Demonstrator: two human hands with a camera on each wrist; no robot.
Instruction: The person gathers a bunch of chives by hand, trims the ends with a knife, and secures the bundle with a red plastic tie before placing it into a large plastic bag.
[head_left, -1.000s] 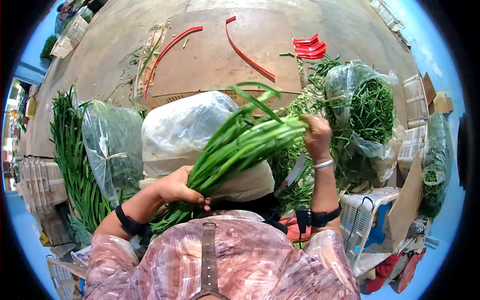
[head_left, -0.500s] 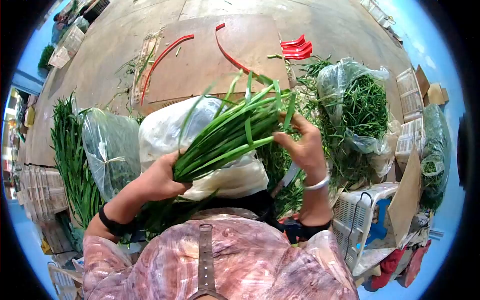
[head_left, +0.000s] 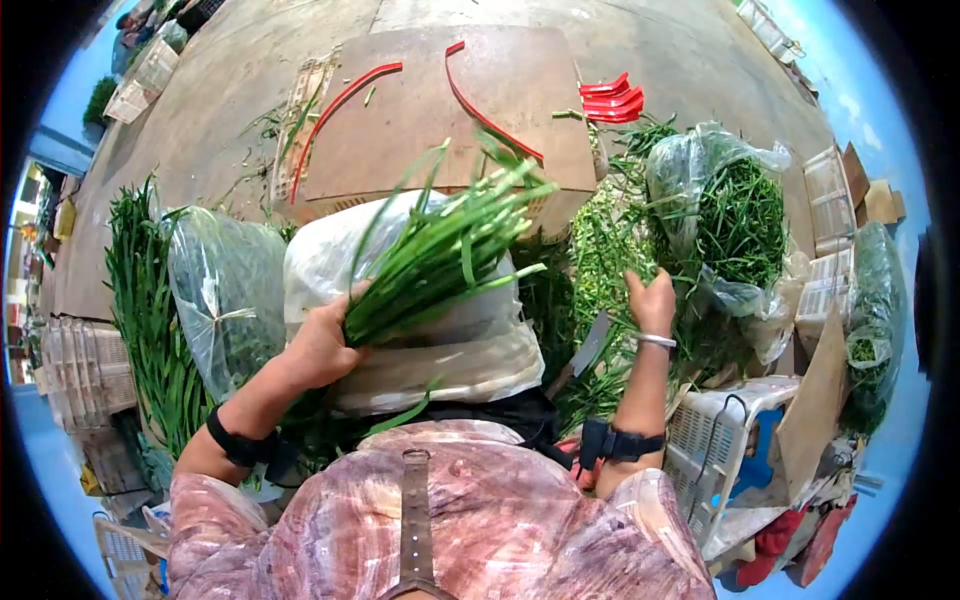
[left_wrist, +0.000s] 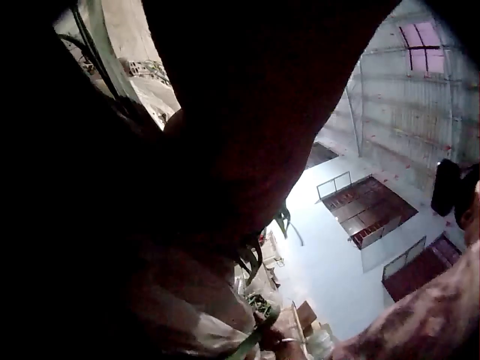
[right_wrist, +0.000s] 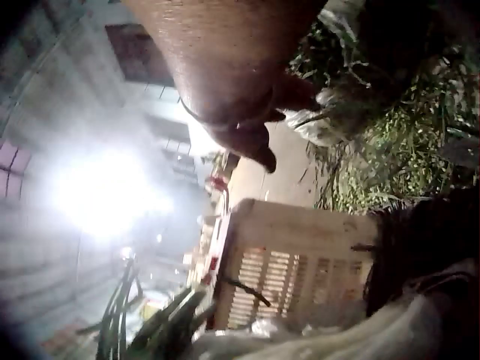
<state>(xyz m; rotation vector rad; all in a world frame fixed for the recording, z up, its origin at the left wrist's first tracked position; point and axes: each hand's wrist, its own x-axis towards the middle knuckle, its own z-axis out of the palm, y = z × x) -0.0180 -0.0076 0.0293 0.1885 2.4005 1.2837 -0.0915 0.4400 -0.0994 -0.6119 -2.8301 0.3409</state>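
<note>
L hand (head_left: 325, 345) grips green bunch (head_left: 430, 265) over white bag (head_left: 325, 255), fingers curled round it, tips hidden. R hand (head_left: 652, 303) is apart, nr leafy scraps (head_left: 605, 235), thumb & fingers spread. Red strips (head_left: 335, 108) on desk (head_left: 420, 130) ahead.

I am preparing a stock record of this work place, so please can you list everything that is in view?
Stalk bunch: one, green, centre
Plastic-wrapped bundle: one, whitish, below bunch
Board: one, brown, ahead
Long strips: two, red, on board
Short strips: several, red, right of board
Blade: one, grey, near right forearm
Standing greens: one heap, green, left
Tied bag: one, clear, left
Open bag: one, clear, right, holding greens
Crates: several, whitish, both sides
Background items: too small to count
Left hand: one, gripping bunch
Right hand: one, raised, right
</note>
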